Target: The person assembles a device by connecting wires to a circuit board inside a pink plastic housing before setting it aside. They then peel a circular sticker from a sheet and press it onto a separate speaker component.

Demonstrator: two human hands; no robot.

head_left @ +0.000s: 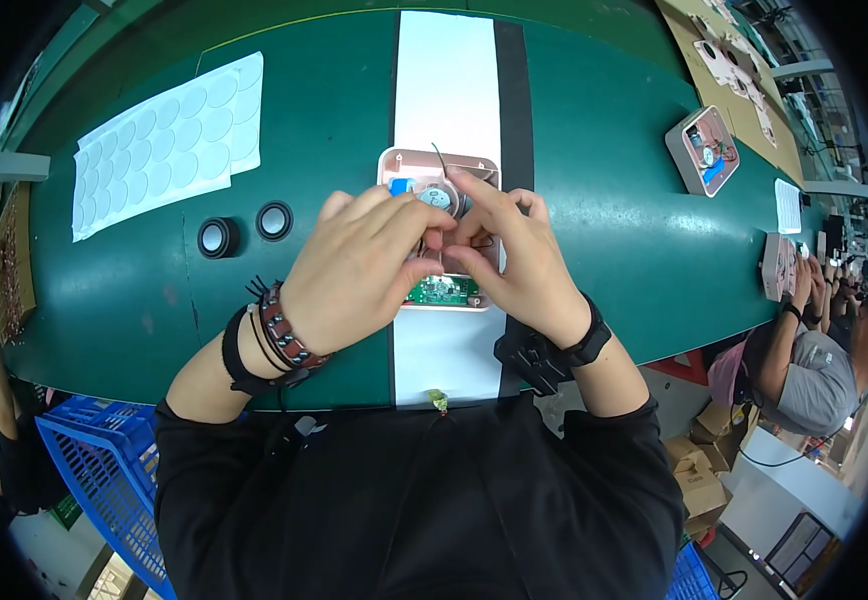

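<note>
A pale pink plastic housing (489, 163) lies in front of me, with both my hands over it. Inside it I see a round silver part (437, 197), a blue block (401, 186) and a green circuit board (446, 291) at the near end. A thin dark wire (440, 157) sticks up at the far side, beside my right index finger. My left hand (362, 255) has its thumb and fingertips closed low over the housing's middle. Facing it, my right hand (517, 255) is bent in a pinch. Whatever the fingertips hold is hidden or too small to name.
Two small round speakers (218, 238) stand left of my hands, near a sheet of round white stickers (162, 145). A second open housing (704, 150) lies far right, by cardboard (689, 40). A blue crate (104, 470) is lower left. Co-workers sit at both sides.
</note>
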